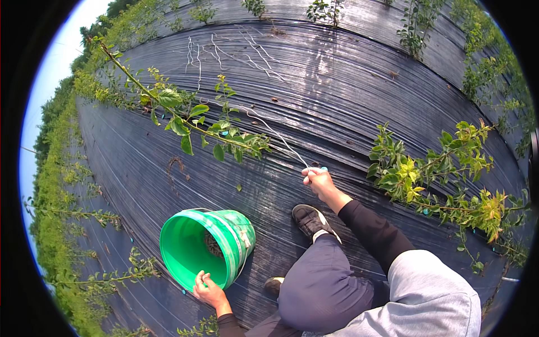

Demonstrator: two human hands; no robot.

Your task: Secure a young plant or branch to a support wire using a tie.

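Note:
My right hand [321, 183] pinches the end of a thin white cord [273, 131] between thumb and fingertips. From there the cord runs up and left over the black woven ground cover [332, 109], passing behind a leafy branch. My left hand [210, 292] is at the lower rim of a green plastic bucket [181, 248], its fingers curled; whether they grip anything cannot be made out. The bucket leans with its mouth toward the left, and small greyish pieces [214, 245] lie at its bottom, too small to identify.
A leafy sapling stem [168, 107] reaches across the upper left, and another leafy plant [438, 168] spreads at right. More loose white strands [257, 54] lie farther off on the cover. My shoe [312, 221] stands beside the bucket. Planted rows continue left and behind.

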